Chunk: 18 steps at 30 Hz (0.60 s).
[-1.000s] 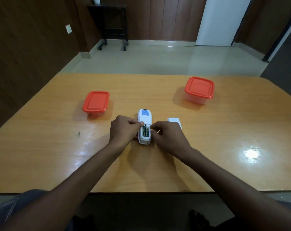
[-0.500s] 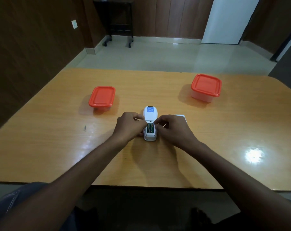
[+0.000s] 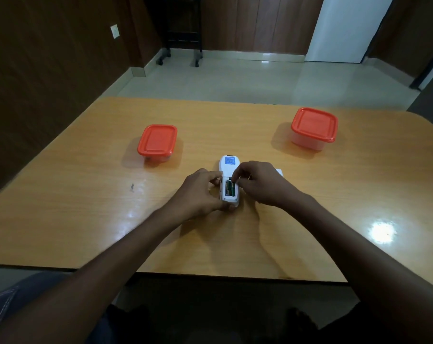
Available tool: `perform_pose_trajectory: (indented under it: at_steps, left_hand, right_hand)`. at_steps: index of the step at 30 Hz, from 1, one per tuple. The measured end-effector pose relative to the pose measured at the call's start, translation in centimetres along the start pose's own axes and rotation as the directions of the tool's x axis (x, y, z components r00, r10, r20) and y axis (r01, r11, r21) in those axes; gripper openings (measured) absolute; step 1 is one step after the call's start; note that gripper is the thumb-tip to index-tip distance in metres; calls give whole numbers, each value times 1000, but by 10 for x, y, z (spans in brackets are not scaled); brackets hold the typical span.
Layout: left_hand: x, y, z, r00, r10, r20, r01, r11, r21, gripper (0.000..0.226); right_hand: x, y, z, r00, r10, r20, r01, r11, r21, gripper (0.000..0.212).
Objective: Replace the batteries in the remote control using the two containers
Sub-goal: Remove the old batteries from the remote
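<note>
A: How will the remote control (image 3: 229,170) behave under your hands?

B: I'd judge it light, stiff and smooth-shelled, so it may skate on the glossy desk (image 3: 86,219) if you pry at it. Your left hand (image 3: 199,194) has its grip curled round the remote's left edge, thumb near the bottom corner. That is the right place to hold: the long sides, clear of the open bay.

A: And the batteries (image 3: 230,189)?

B: Small, hard cylinders, probably slick and spring-loaded. Your right hand (image 3: 260,183) has its grip pinched at the far end of the bay, fingertips (image 3: 235,179) on or at a battery end; I cannot tell whether one is actually lifted. Pry from one end and expect it to pop or roll.

A: What does the remote look like, and where is it?

B: White, lying back-up on the desk's middle, near you, between your hands. There's a blue label at the far end and two dark green cells side by side in the bay. A white piece (image 3: 280,172), likely the cover, peeks out beyond your right hand. The left container (image 3: 157,142) and right container (image 3: 314,127), both red-lidded and closed, sit well apart farther back.
</note>
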<state>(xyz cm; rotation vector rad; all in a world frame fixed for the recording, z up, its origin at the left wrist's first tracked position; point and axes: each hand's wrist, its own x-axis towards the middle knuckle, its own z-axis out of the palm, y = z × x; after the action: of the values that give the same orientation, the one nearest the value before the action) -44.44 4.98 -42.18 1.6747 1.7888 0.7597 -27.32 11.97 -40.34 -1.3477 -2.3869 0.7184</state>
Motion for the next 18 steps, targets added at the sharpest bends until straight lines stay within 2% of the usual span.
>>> perform_pose_trajectory:
  at_steps: [8, 11, 14, 18]
  left_hand:
    - [2, 0, 2, 1000, 5, -1, -5, 999, 40, 80]
    - [3, 0, 2, 1000, -4, 7, 4, 999, 31, 81]
    - [3, -1, 2, 1000, -2, 20, 1, 999, 46, 71]
    - [5, -3, 2, 1000, -2, 26, 0, 998, 57, 69]
  right_hand:
    - [7, -7, 9, 995, 90, 31, -90, 996, -6, 24]
    - [7, -9, 10, 997, 71, 6, -71, 997, -16, 23]
    - [6, -12, 13, 999, 43, -5, -43, 999, -6, 19]
    - [7, -16, 16, 999, 30, -22, -31, 997, -69, 25]
